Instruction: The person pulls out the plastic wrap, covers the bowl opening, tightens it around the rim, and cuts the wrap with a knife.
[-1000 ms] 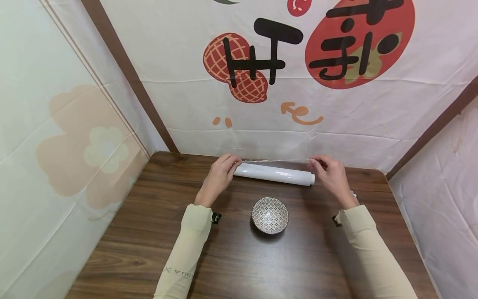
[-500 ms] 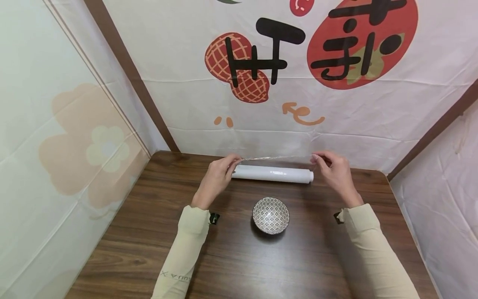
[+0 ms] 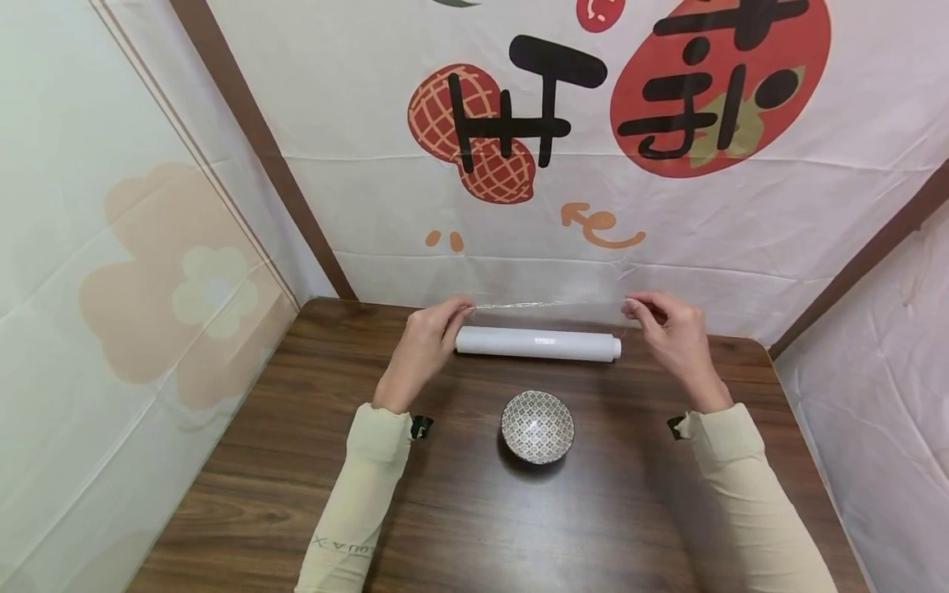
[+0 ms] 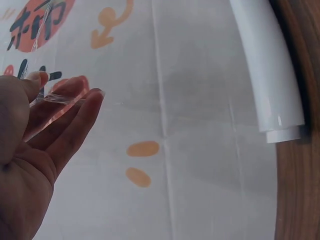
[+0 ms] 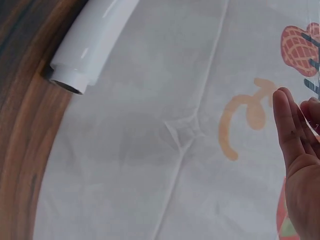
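A thin sheet of clear plastic wrap (image 3: 522, 305) stretches between my two hands, just beyond the white roll of plastic wrap (image 3: 537, 343) in the head view. My left hand (image 3: 423, 346) pinches its left end; the left wrist view shows the gathered film (image 4: 62, 99) between thumb and fingers. At the other end, my right hand (image 3: 678, 336) pinches the film, thumb against the fingers. The roll lies crosswise on the table. Nearer than the roll stands a small patterned bowl (image 3: 537, 427), upright, its inside showing nothing in it.
The brown wooden table (image 3: 282, 461) ends at a printed white cloth wall (image 3: 400, 280) close behind the roll. More cloth walls stand at the left and right sides. Dark wrist cameras sit at both cuffs.
Both hands have lifted away from the roll and drawn slightly apart, raising the film with them. The roll has shifted slightly left, and its left end now shows. The bowl stays in place.
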Demonstrator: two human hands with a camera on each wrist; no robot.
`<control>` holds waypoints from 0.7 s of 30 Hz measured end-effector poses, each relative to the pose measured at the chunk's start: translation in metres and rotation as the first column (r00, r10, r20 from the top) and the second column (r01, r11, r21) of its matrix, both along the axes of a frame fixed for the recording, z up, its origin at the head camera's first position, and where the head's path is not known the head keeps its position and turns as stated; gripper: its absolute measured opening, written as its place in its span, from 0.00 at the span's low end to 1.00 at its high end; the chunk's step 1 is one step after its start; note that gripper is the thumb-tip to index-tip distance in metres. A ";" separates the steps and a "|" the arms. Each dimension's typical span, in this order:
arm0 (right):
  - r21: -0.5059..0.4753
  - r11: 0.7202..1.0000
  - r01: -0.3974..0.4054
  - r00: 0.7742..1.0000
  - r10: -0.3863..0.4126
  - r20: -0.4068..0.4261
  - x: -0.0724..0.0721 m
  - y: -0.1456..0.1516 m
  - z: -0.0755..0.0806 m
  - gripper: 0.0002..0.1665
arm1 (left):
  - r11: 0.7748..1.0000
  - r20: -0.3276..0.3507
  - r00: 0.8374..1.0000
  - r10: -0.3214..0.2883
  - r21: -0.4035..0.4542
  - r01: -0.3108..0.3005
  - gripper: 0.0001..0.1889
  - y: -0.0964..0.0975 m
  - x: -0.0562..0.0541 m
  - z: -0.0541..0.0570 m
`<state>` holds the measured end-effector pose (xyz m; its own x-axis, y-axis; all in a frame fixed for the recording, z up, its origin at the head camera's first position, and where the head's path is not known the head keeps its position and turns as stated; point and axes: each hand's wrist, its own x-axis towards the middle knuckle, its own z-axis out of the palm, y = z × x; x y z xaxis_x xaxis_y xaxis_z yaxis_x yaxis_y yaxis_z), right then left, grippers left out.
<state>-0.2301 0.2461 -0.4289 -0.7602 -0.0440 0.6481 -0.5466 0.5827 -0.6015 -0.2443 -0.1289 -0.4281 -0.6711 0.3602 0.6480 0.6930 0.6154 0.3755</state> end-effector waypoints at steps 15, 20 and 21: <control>-0.016 1.000 -0.022 0.990 0.019 -0.139 0.011 -0.003 0.027 0.07 | 0.998 -0.076 0.996 -0.035 0.045 0.038 0.07 -0.003 0.009 0.025; -0.046 0.999 -0.022 0.987 0.014 -0.158 0.013 -0.003 0.033 0.07 | 0.997 -0.094 0.995 -0.043 0.052 0.048 0.07 -0.002 0.012 0.031; -0.052 0.998 -0.020 0.987 0.012 -0.160 0.013 -0.003 0.034 0.08 | 0.997 -0.099 0.994 -0.045 0.051 0.050 0.07 -0.002 0.012 0.032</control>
